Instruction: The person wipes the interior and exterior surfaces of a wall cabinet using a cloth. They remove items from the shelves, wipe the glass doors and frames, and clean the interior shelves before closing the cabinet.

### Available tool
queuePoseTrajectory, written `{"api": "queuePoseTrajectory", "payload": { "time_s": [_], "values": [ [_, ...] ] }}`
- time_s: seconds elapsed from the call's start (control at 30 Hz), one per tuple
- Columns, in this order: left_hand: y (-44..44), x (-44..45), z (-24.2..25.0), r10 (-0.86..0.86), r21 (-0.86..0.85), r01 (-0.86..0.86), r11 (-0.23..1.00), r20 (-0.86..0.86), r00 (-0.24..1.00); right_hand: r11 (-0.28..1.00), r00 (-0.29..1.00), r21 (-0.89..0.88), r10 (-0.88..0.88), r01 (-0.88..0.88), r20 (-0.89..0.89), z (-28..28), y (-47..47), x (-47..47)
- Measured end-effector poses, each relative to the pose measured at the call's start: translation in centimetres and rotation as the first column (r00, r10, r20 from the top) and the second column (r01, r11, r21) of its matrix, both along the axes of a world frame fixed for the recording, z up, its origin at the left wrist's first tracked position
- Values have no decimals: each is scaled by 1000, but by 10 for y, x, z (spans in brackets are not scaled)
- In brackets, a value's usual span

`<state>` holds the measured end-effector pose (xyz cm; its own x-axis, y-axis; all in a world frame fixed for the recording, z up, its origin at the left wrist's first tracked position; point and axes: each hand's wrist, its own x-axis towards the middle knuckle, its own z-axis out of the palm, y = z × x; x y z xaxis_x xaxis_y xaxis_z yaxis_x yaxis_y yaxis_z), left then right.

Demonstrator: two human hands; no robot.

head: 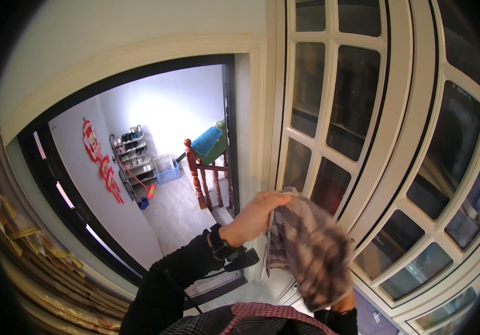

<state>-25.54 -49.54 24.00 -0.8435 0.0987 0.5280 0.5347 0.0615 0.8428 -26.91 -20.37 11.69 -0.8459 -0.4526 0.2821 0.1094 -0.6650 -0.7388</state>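
Note:
A patterned brown-and-grey plush cloth [303, 238] hangs before me, in front of a white cabinet with glass panes. Its upper edge is pinched between the thumb and fingers of my left hand [250, 217], which wears a dark wrist strap. Lower down on the right, the cloth covers most of my right hand [344, 302]; only skin near the wrist shows, and its fingers are hidden. Around that hand the fabric is bunched and blurred.
The glazed cabinet [359, 197] rises close on my right. A dark-framed doorway [231, 125] opens onto a landing with a shoe rack [133, 150], blue crate [168, 171], broom [151, 191] and wooden railing [196, 180]. Gold curtains [56, 276] hang at left.

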Motion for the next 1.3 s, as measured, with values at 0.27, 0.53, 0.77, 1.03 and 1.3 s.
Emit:
{"api": "queuePoseTrajectory", "payload": {
  "time_s": [0.27,0.53,0.77,1.03,1.3],
  "values": [
    [25,4,-88,-605,609,369,702,236,761,982,976,-184,6,35,218,42,-28,16],
    [23,-15,-75,-19,-127,62,990,312,950,370,426,310,-287,876,-858,52,-59,-11],
    [-56,-61,137,539,-4,-672,741,-594,597,602,733,430,-468,673,-493,39,-23,-15],
    [-174,-189,275,167,181,-927,-327,-955,-245,607,777,488,-532,628,-337,-10,-7,-12],
    [-151,-248,254,309,14,-969,-248,-947,-93,661,840,528,-484,534,-244,-35,-17,-25]
  ]
}}
